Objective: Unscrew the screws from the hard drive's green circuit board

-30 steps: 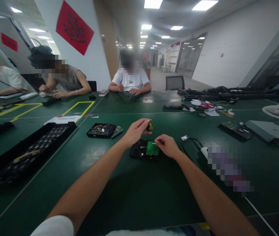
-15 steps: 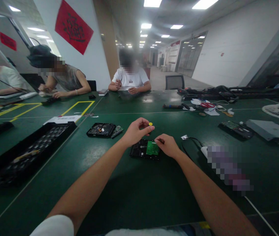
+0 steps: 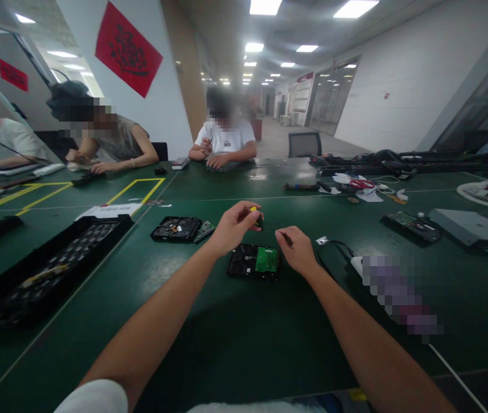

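The black drive unit (image 3: pixel 238 265) lay flat on the green counter (image 3: pixel 244 344), between the two forearms, its green board (image 3: pixel 267 259) facing up on the right-hand part. It looked rigid and fairly dense for its size, so it would likely sit steady under light pressure yet feel weighty in a lift. The dark casing offered the best hold along two opposite edges, thumb on one and fingers on the other; the green board seemed the fragile part, better spared any pressing or bending.

The left hand (image 3: pixel 238 228) was up by the unit's far edge, thumb and fingers closed round a small yellow-topped piece (image 3: pixel 254 210), which appeared hard and light, easiest to pinch by its sides. The right hand (image 3: pixel 296 249) hung near the unit's far right corner, fingertips drawn narrowly together; in so small and soft a view, I could not tell whether they pinched anything tiny.
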Demonstrator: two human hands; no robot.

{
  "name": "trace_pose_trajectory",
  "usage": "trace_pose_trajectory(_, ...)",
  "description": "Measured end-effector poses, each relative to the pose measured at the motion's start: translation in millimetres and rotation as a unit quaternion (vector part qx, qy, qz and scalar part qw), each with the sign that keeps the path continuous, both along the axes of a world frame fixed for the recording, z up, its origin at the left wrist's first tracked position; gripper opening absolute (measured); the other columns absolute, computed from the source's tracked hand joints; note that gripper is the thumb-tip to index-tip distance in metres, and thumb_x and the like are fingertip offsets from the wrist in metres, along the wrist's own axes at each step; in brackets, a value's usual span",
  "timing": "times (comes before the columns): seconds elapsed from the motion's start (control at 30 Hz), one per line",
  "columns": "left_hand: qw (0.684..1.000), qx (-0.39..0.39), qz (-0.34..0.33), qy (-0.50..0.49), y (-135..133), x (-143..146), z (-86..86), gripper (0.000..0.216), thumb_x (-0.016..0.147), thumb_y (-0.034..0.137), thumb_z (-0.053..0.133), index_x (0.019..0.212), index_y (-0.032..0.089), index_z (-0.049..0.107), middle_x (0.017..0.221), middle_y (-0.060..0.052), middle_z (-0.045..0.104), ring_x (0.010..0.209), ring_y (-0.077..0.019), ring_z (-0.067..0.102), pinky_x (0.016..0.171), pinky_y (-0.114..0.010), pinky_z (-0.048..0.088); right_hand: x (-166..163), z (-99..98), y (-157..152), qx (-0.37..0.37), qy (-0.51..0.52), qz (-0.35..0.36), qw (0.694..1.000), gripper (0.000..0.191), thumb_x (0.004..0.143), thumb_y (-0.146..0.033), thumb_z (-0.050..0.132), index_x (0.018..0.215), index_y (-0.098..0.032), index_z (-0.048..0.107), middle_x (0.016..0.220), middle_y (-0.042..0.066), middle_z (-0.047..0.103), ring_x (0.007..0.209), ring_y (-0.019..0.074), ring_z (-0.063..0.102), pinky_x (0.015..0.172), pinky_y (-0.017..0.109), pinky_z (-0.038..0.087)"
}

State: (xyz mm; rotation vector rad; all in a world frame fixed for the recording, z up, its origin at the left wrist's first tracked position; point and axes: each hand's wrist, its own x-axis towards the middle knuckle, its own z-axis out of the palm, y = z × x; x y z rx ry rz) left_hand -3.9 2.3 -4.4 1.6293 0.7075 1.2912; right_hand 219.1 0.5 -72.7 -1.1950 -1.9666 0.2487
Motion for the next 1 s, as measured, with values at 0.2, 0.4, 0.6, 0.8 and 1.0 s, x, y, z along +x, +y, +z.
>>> trace_pose_trajectory(0.2, 0.998, -0.004, -0.061, -0.001, -3, 12, -11.8, 0.033, 0.091, 0.039, 0.064, 0.114, 0.017, 0.060, 0.110, -0.010, 0.065, 0.103, -0.0197, 0.063, 0.087, -0.037, 0.058, -11, 11.9, -14, 0.026, 0.074, 0.032, 0.996, 0.037, 0.097, -0.039, 0.054, 0.129, -0.022, 0.056, 0.120, 0.010, 0.065, 0.107, 0.0231, 0.063, 0.094, 0.037, 0.051)
trace_pose_trajectory(0.4, 0.996, 0.009, -0.083, 0.022, -3, 13, -17.4, 0.032, 0.092, 0.038, 0.062, 0.117, 0.017, 0.065, 0.109, -0.009, 0.065, 0.096, -0.0188, 0.064, 0.088, -0.036, 0.055, -13, 7.1, -14, 0.028, 0.096, 0.033, 0.994, 0.043, 0.093, -0.042, 0.061, 0.130, -0.022, 0.055, 0.112, 0.009, 0.069, 0.093, 0.0214, 0.067, 0.083, 0.035, 0.055)
trace_pose_trajectory(0.6, 0.991, 0.063, 0.006, 0.118, 0, 8, -17.9, 0.038, 0.092, 0.034, 0.062, 0.127, 0.019, 0.063, 0.116, -0.010, 0.066, 0.101, -0.0190, 0.062, 0.089, -0.033, 0.052, -10, 5.7, -10, 0.086, 0.041, 0.010, 0.995, 0.042, 0.096, -0.039, 0.054, 0.136, -0.026, 0.053, 0.107, 0.008, 0.064, 0.095, 0.0236, 0.062, 0.087, 0.040, 0.052)
trace_pose_trajectory(0.8, 0.977, 0.041, 0.051, 0.202, 4, 9, -31.9, 0.044, 0.091, 0.032, 0.060, 0.133, 0.018, 0.055, 0.114, -0.010, 0.068, 0.100, -0.0185, 0.064, 0.085, -0.031, 0.051, 5, -8.2, 10, 0.076, 0.044, -0.072, 0.994, 0.029, 0.096, -0.032, 0.049, 0.120, -0.021, 0.061, 0.107, 0.011, 0.057, 0.100, 0.0257, 0.058, 0.090, 0.042, 0.051)
trace_pose_trajectory(1.0, 0.920, 0.046, 0.131, 0.366, 23, 8, -43.6, 0.030, 0.093, 0.043, 0.055, 0.087, 0.018, 0.071, 0.076, -0.002, 0.070, 0.068, -0.0155, 0.061, 0.065, -0.027, 0.045, 14, -22.9, 25, 0.054, 0.095, -0.125, 0.986, 0.030, 0.088, -0.026, 0.057, 0.117, -0.016, 0.057, 0.109, 0.013, 0.061, 0.098, 0.0261, 0.061, 0.088, 0.043, 0.052)
